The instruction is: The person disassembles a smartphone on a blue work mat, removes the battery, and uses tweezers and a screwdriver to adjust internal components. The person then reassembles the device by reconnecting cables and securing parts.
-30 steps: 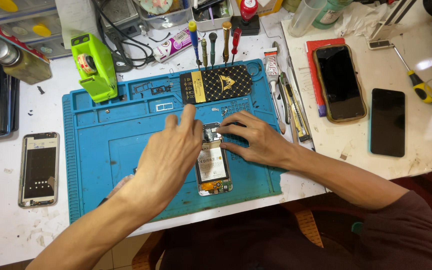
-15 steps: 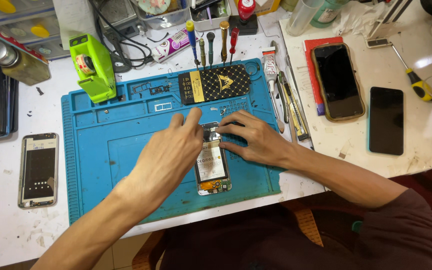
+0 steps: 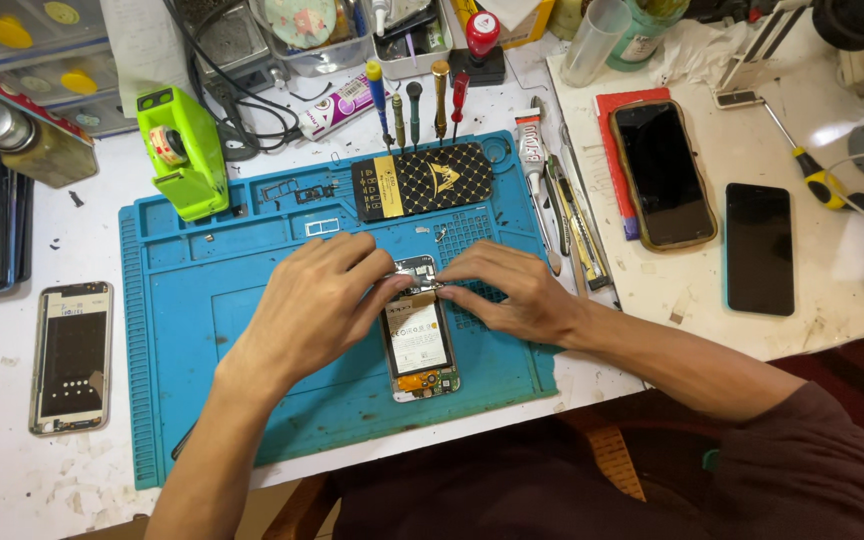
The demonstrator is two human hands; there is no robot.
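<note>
An opened phone [image 3: 419, 340] with its back off lies on the blue repair mat [image 3: 202, 330], its battery and boards showing. My left hand [image 3: 317, 300] rests on the phone's left side, fingertips pressing at its upper end. My right hand [image 3: 507, 290] comes in from the right, fingers pinched at the same upper edge of the phone. What sits between the fingertips is too small to tell.
A black and gold case [image 3: 422, 180] with screwdrivers [image 3: 417, 100] sits at the mat's far edge. A green tape dispenser [image 3: 184, 150] stands far left. A phone frame [image 3: 72, 355] lies left of the mat. Two phones [image 3: 662, 170] [image 3: 759, 248] and tweezers [image 3: 572, 215] lie right.
Both hands stay at the phone's upper end; the left fingers have shifted slightly toward the phone's top edge. Nothing else moved.
</note>
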